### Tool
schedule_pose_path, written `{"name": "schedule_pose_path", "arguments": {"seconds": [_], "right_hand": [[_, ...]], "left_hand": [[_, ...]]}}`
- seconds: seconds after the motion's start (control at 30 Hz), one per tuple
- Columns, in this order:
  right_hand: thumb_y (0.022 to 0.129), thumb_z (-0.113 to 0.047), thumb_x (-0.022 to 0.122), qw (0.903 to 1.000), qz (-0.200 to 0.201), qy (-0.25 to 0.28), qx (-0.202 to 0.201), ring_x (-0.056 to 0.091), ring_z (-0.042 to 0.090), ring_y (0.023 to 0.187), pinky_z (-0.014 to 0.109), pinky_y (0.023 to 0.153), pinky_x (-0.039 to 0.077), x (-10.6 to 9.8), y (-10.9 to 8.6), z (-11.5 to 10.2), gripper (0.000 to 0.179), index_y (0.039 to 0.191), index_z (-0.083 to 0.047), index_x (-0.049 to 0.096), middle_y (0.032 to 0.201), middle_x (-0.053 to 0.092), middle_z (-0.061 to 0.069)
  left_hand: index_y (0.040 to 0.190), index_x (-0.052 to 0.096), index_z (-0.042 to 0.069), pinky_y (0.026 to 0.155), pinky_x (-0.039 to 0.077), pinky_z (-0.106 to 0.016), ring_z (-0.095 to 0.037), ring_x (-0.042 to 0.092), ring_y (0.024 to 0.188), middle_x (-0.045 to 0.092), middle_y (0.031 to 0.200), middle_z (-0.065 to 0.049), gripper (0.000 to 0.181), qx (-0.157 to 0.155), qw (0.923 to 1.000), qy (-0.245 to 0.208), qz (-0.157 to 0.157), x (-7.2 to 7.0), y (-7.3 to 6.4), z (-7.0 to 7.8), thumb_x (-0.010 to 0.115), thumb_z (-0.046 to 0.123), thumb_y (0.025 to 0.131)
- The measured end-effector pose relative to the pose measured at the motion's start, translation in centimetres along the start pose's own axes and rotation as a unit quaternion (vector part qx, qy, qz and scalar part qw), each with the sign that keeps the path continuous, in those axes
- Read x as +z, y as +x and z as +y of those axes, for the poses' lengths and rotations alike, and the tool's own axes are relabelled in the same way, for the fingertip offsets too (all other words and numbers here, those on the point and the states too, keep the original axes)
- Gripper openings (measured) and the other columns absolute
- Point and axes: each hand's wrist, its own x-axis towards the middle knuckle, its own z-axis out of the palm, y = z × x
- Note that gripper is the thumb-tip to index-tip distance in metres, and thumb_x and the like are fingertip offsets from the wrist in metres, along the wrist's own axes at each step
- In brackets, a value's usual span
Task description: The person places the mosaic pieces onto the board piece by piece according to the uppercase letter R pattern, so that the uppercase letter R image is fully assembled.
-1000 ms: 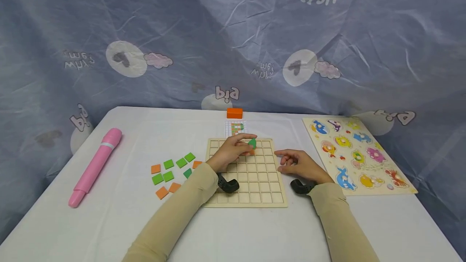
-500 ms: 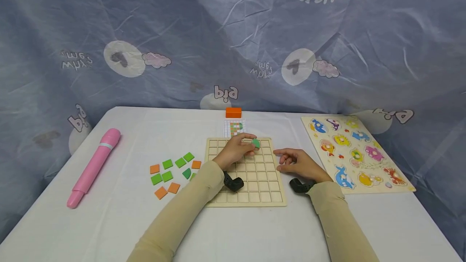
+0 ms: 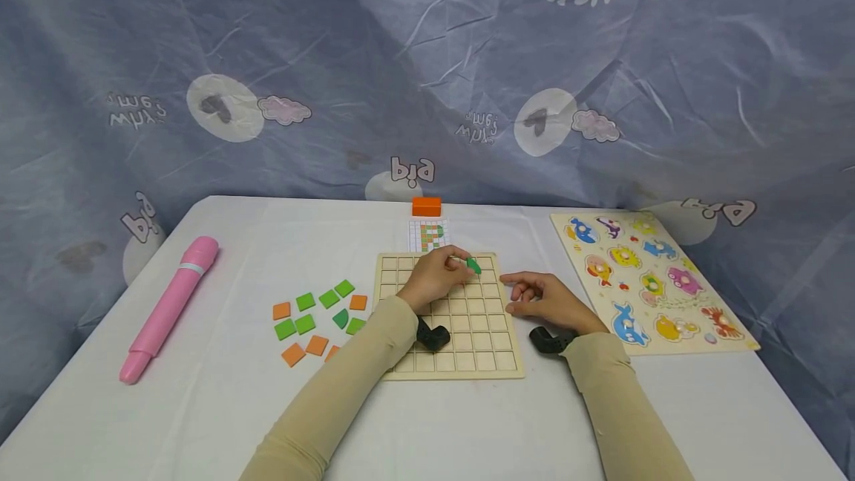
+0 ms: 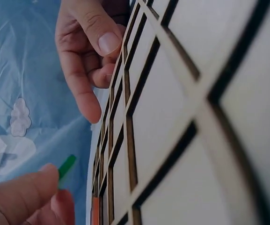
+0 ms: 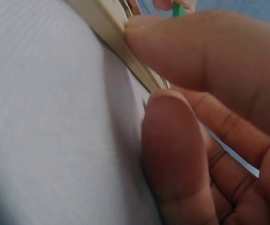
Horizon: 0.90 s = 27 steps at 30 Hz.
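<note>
My left hand pinches a small green tile between thumb and fingers, over the far right part of a wooden grid board. In the left wrist view the green tile is seen edge-on at the fingertips, above the board. An orange tile sits low in that view in the grid; the left hand hides it in the head view. My right hand stays at the board's right side, its index finger extended to the edge and the other fingers loosely bent, holding nothing.
Several loose tiles, such as a green square, an orange square and a rounded dark green one, lie left of the board. Behind it are a pattern card and an orange block. A pink rod and an animal puzzle flank it.
My left hand has moved slightly right over the board, and the green tile has turned in its fingers. The right hand keeps its place at the edge.
</note>
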Motion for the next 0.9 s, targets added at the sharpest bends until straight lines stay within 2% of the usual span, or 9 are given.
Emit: {"name": "schedule_pose_path", "arguments": {"seconds": [0.17,0.33,0.57,0.9], "right_hand": [[0.092,0.003,0.081,1.0,0.002,0.005,0.0,0.055,0.01,0.08,0.02,0.071,0.047,0.02,0.01,-0.04,0.055,0.141,0.015,0.06,0.098,0.065,0.012],[0.092,0.004,0.081,1.0,0.002,0.005,0.001,0.055,0.01,0.079,0.02,0.071,0.047,0.04,0.02,0.01,0.055,0.142,0.015,0.06,0.098,0.065,0.013],[0.092,0.003,0.081,1.0,0.004,0.002,0.004,0.055,0.01,0.079,0.02,0.07,0.047,0.05,0.0,0.02,0.055,0.142,0.015,0.06,0.098,0.064,0.013],[0.092,0.004,0.081,1.0,0.004,0.006,0.001,0.055,0.011,0.079,0.02,0.07,0.047,0.11,-0.03,-0.17,0.054,0.141,0.015,0.06,0.098,0.064,0.013]], "left_hand": [[0.129,0.075,0.009,0.078,0.051,-0.03,-0.012,0.064,0.082,0.075,0.097,0.0,0.03,0.012,0.998,0.061,0.009,0.04,0.2,-0.24,0.076,0.023,0.103],[0.124,0.079,0.01,0.076,0.049,-0.028,-0.01,0.063,0.081,0.073,0.092,0.003,0.027,0.012,0.9946,0.102,0.016,0.06,0.31,-0.59,0.079,0.022,0.1],[0.121,0.082,0.01,0.071,0.045,-0.025,-0.008,0.058,0.074,0.068,0.083,0.006,0.026,0.017,0.9921,0.122,0.023,0.1,0.24,-0.38,0.083,0.019,0.097],[0.121,0.081,0.014,0.071,0.045,-0.026,-0.008,0.057,0.073,0.068,0.084,0.007,0.026,0.012,0.99,0.138,0.025,0.2,0.27,-0.33,0.084,0.017,0.096]]}}
